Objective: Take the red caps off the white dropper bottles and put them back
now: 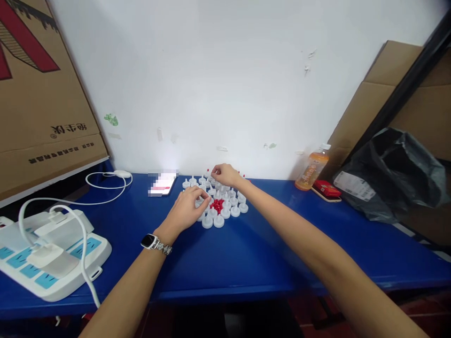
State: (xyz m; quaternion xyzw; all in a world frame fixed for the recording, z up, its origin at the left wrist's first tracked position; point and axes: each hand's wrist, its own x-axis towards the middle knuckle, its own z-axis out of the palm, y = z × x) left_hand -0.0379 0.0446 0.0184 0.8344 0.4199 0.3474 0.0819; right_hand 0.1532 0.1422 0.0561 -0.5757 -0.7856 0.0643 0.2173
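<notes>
Several small white round pieces [225,212] stand packed together on the blue table [246,253] by the wall, with a little heap of tiny red parts [217,204] in their middle. My left hand [186,209], a watch on its wrist, rests at the cluster's left edge with fingers curled in a pinch on one white piece. My right hand [225,174] reaches over the far side of the cluster, fingertips pinched together on something too small to name.
A white power strip [49,256] with plugged chargers and cables lies at the left. A phone [162,184] lies near the wall. An orange drink bottle [312,171], a red pack [327,189], a black plastic bag [391,173] and cardboard boxes [38,94] line the sides.
</notes>
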